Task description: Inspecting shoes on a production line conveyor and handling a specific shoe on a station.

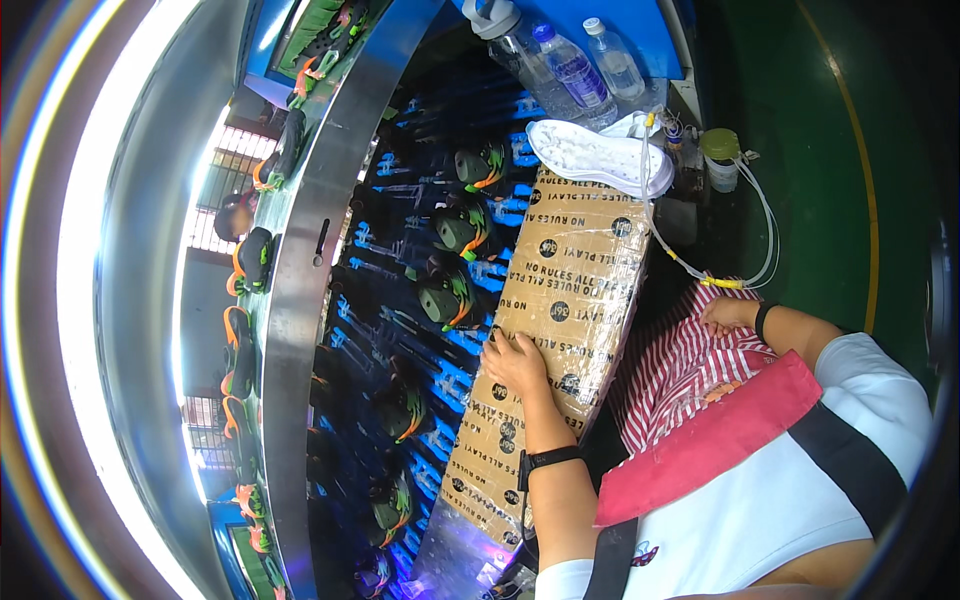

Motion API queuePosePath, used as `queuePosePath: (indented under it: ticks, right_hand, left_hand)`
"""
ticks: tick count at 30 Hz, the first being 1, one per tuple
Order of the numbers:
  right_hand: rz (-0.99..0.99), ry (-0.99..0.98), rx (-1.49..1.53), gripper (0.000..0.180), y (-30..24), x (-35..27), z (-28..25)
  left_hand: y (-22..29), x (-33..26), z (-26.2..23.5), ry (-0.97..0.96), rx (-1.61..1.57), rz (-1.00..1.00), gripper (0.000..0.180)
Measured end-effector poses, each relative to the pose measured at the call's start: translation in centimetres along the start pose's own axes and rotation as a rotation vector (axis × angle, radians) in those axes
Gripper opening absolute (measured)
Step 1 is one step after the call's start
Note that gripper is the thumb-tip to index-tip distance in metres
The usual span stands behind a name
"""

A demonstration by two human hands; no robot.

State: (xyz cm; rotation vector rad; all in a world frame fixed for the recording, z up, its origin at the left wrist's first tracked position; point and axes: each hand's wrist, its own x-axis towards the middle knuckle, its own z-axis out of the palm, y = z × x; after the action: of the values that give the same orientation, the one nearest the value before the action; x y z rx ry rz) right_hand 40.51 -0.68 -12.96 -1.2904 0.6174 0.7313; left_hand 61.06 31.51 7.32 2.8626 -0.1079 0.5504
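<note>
My left hand (pixel 515 364) lies palm down on a long ledge wrapped in printed brown cardboard and clear tape (pixel 575 260). Its fingers are spread toward the ledge's inner edge, beside the dark rack. My right hand (pixel 730 314) rests against the red-and-white striped apron (pixel 655 365) at my front, fingers loosely bent, with nothing seen in it. Past the ledge, several dark green shoes with orange trim (pixel 462 228) sit among blue brackets (pixel 450 380). Neither hand touches them. A white shoe sole (pixel 600 158) lies at the ledge's far end.
Bottles stand behind the sole, one with a purple label (pixel 580 75). A looped white cable (pixel 770 235) hangs near a green-lidded jar (pixel 720 160). A steel rail (pixel 300 250) runs along the left, with more shoes (pixel 255 260) beyond it. Green floor (pixel 810 130) lies at right.
</note>
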Motion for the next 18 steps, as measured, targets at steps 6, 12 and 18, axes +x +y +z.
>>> queuePosePath:
  ticks: [6,12,18]
  right_hand:
    - [-0.003,-0.001,0.021,0.022,-0.13,-0.29,0.01]
    - [0.004,0.023,-0.013,0.021,-0.71,-0.85,0.41]
    - [0.016,0.014,0.030,0.021,-0.44,-0.73,0.23]
  left_hand:
    - [-0.01,-0.06,0.06,-0.001,0.001,-0.008,0.044]
    - [-0.12,-0.08,0.07,0.005,0.001,-0.001,0.044]
    - [0.03,-0.06,0.08,0.011,0.005,0.013,0.044]
